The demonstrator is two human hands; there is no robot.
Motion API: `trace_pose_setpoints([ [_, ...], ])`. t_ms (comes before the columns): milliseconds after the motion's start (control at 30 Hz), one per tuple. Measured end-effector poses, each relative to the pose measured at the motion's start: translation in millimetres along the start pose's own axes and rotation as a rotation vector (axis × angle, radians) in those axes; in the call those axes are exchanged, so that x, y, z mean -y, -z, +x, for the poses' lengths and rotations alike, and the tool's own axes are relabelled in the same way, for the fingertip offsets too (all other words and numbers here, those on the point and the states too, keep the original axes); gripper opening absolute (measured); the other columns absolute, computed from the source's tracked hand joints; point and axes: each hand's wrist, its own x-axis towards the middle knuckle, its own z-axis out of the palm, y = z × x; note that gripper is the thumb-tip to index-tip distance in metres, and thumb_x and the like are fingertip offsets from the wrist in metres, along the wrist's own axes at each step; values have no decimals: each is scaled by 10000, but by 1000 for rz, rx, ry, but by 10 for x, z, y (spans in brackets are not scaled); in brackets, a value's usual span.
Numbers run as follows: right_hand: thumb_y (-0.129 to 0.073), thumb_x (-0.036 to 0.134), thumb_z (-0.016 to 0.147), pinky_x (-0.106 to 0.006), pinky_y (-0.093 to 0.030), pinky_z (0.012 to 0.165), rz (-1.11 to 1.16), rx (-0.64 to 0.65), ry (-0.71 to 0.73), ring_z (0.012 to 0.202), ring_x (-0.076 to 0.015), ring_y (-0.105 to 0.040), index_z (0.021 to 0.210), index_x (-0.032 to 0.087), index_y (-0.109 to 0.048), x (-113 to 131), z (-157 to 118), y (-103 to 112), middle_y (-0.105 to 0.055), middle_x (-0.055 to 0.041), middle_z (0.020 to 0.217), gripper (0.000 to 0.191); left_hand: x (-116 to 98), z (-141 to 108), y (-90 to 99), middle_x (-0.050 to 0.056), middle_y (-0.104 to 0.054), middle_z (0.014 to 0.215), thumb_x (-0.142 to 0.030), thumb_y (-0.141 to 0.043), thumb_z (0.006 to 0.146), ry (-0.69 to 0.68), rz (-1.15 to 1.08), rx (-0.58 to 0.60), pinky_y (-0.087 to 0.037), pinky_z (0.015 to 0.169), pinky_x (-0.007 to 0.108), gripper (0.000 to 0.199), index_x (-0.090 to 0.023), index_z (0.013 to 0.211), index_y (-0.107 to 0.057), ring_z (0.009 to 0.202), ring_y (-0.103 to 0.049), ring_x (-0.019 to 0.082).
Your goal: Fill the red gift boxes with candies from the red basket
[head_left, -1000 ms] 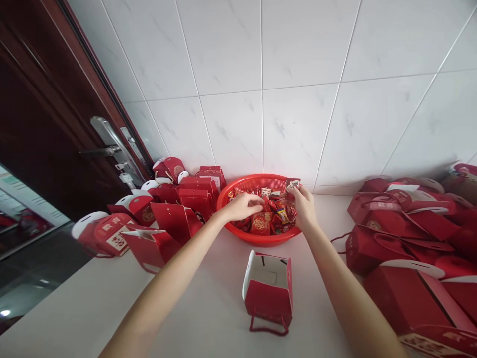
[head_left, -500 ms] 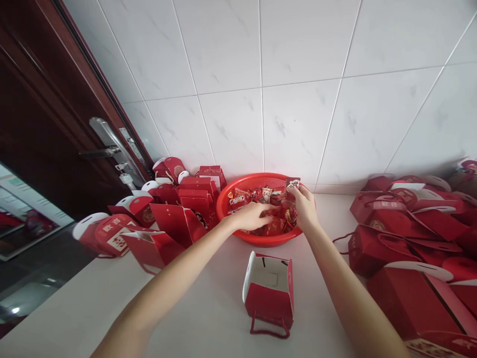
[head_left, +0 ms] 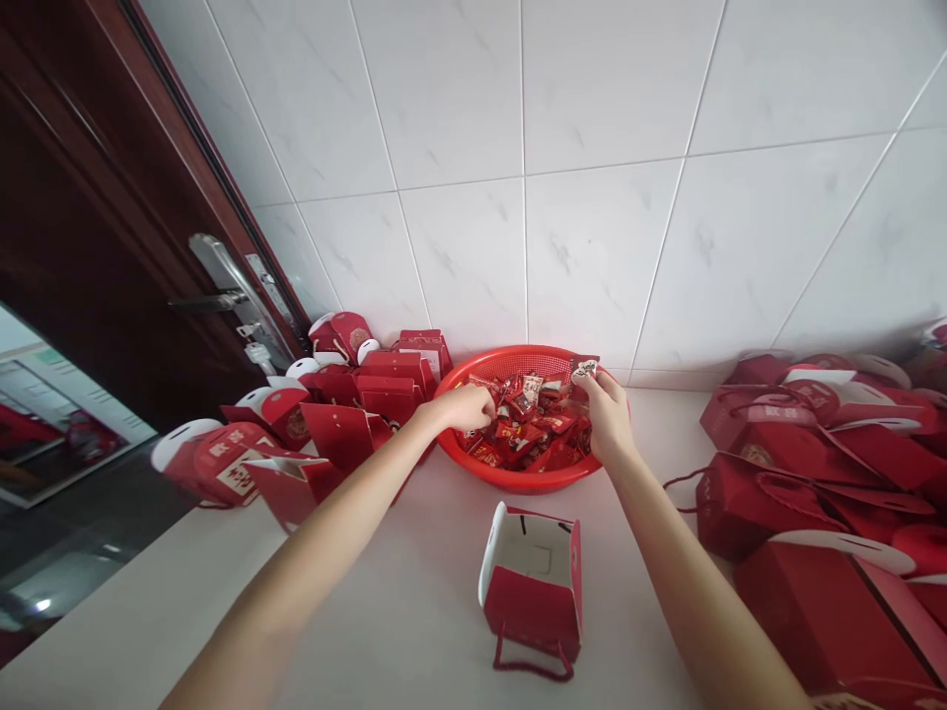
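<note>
A red plastic basket (head_left: 510,481) stands against the wall, filled with wrapped candies (head_left: 529,424) in mostly red wrappers. Over its left side is my left hand (head_left: 468,406), fingers curled down among the candies; whatever they grip is hidden. My right hand (head_left: 608,414), at the basket's right rim, pinches a candy packet (head_left: 584,370) in a dark red and white wrapper. In front of the basket an open red gift box (head_left: 534,597) with a white inside and a rope handle sits on the white table (head_left: 400,602).
Several red gift boxes (head_left: 344,434) stand at the left, beside the basket. More red boxes (head_left: 806,493) are piled along the right. Behind the table rises a tiled wall (head_left: 592,256); a dark door with a metal handle (head_left: 222,286) is at the left.
My left hand has moved left across the basket from the middle, and its fingers have curled. My right hand stays at the right rim with the candy packet.
</note>
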Motion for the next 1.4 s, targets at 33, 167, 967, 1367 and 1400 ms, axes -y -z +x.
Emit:
trace_pose_setpoints([
  [33, -674, 285, 637, -278, -521, 543, 5, -3, -1, 600, -178, -648, 676, 218, -587, -5, 4, 3, -654, 26, 601, 118, -2, 12, -34, 22, -771, 772, -97, -657, 680, -4, 21, 18, -487, 722, 266, 170, -224, 687, -770, 754, -692, 210],
  [167, -670, 291, 648, -268, -513, 530, 29, -47, 1, 585, -170, -641, 676, 227, -566, -16, 22, 12, -636, 38, 576, 126, -93, 87, -142, 42, -781, 893, -107, -629, 730, -60, 44, 12, -477, 751, 272, 249, -230, 868, -796, 841, -697, 228],
  [967, -639, 268, 646, -252, -546, 614, 95, -132, 32, 592, -130, -631, 702, 231, -513, -38, 47, 36, -653, 45, 652, 143, -464, 426, -183, 92, -660, 1325, -190, -554, 860, -147, 37, -29, -496, 887, 288, 597, -212, 1451, -471, 1127, -652, 239],
  [1367, -632, 273, 635, -234, -503, 541, 107, -152, 45, 568, -124, -615, 710, 231, -508, -33, 47, 33, -656, 45, 657, 150, -777, 526, -175, 57, -769, 1067, -104, -567, 813, -302, 78, -66, -509, 890, 303, 288, -215, 990, -765, 998, -701, 236],
  [1400, -630, 275, 636, -229, -493, 529, 108, -156, 49, 561, -121, -611, 711, 232, -505, -35, 48, 35, -654, 46, 658, 151, -846, 576, -235, 69, -776, 987, -119, -590, 808, -305, 100, -36, -525, 851, 320, 228, -202, 926, -767, 927, -713, 246],
])
